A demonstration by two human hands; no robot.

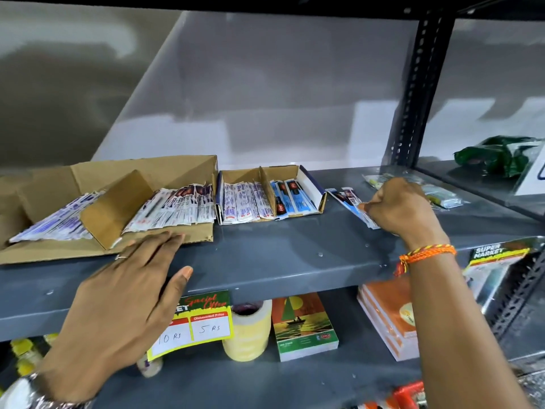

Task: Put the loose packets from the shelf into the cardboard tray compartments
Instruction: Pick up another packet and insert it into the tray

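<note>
Grey metal shelf (280, 255), two cardboard trays on it side by side. Large tray (188, 169) at left — a tilted divider splits it in two, both sides hold fanned white-and-purple packets. Small tray (312, 184) just right of it, also two compartments: white packets in the left one, blue packets (290, 199) in the right one.

Right hand (401, 208) is on the shelf to the right of the small tray, grip curled shut, pinching a few loose packets (351, 205) — blue and white, lying flat on the shelf surface, near but not in the tray. More clear-wrapped packets (442, 196) lie beyond that hand, far right. Orange thread band (427, 253) on the wrist.

Left hand (126, 293) hovers at the shelf's near edge, fingers spread flat, holding nothing; fingertips reach the large tray's front flap.
</note>
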